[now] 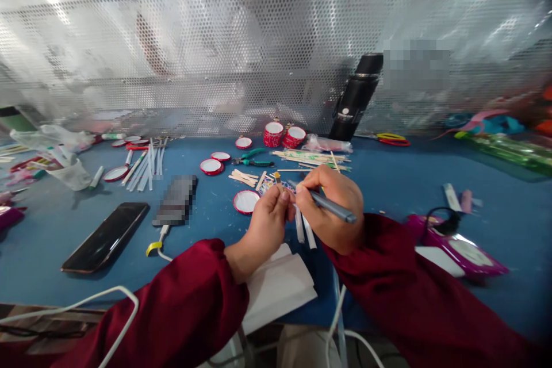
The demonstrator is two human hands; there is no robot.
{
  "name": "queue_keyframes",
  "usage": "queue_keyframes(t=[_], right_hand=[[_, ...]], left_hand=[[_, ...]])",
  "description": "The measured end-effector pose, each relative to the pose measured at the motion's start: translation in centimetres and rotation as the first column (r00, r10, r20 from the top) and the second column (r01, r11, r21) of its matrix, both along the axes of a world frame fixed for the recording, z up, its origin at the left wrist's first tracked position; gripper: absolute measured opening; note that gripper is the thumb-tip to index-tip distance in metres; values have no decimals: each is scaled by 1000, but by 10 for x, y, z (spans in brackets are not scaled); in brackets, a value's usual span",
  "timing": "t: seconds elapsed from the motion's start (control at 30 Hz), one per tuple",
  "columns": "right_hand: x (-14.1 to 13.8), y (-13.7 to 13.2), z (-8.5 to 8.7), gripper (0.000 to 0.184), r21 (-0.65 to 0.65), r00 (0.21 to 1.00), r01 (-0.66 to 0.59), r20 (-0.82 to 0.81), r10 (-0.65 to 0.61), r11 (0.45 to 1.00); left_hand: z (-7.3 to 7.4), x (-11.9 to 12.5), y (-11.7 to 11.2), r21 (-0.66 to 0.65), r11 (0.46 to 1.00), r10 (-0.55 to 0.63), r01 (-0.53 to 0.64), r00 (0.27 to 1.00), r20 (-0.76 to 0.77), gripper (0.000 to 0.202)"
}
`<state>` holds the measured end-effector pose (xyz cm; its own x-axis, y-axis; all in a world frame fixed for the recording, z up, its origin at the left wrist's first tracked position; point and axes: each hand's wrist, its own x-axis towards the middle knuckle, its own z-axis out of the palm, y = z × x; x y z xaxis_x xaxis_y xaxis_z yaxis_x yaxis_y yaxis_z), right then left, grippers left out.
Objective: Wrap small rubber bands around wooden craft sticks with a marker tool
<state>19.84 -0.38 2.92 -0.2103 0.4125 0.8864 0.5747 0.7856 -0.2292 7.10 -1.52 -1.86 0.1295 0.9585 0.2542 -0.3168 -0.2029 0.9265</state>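
Note:
Near the middle of the table my left hand [268, 218] is closed, pinching a small wooden stick [278, 180] with a yellowish tip. My right hand [334, 204] grips a grey pen-like tool [338, 210], whose front end points toward the stick. Whether the two touch I cannot tell. Just left of my hands lies a round white disc with a red rim [246, 202]. Short wooden sticks [244, 177] are spread behind it. Below my hands are white paper sheets [280, 287], and two white strips [309, 233] stick out beside my right hand.
Green-handled pliers [252, 159] and stacked red-rimmed discs [273, 134] lie farther back. A black flask [357, 95] leans against the perforated metal panel [276, 40]. Phones [106, 237] lie left, one on a white cable [164, 236]. A purple packet [474, 253] sits right.

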Motion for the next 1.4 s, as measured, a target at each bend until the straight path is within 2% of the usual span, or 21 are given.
queue_keyframes(t=[0.63,0.93,1.4], right_hand=[[-3,-2,0,17,-63,998,-55,28,57,996],[-2,-1,-1,17,-44,998,-50,34,51,998],[-1,-1,-2,16,-32,999,-31,15,31,999]], left_hand=[[-10,1,1,-6,1000,8,-8,1000,23,44],[-13,0,3,-5,1000,-17,17,1000,23,44],[-9,1,1,-13,1000,-9,9,1000,29,46]])
